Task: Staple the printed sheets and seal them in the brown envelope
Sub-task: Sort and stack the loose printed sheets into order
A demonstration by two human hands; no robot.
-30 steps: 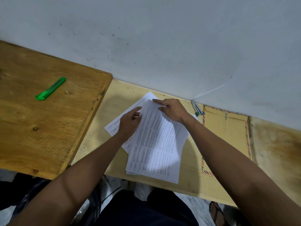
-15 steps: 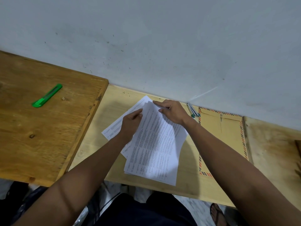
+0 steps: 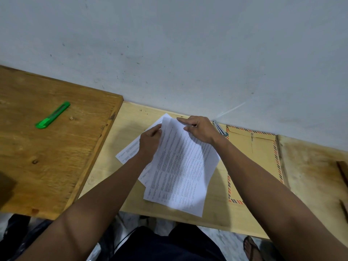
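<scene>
Dim, flat indoor light, cool and grey on the wall. Soft shadows under both forearms, falling across the printed sheets and the pale table. No glare anywhere. Wide-angle bending toward the edges, with the table line bowed. Print on the sheets too soft to read. Lower corners dark and murky.

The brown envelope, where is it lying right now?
In the head view the brown envelope lies flat on the pale desk near the wall, to the right of the printed sheets, partly hidden behind the right forearm.
</scene>
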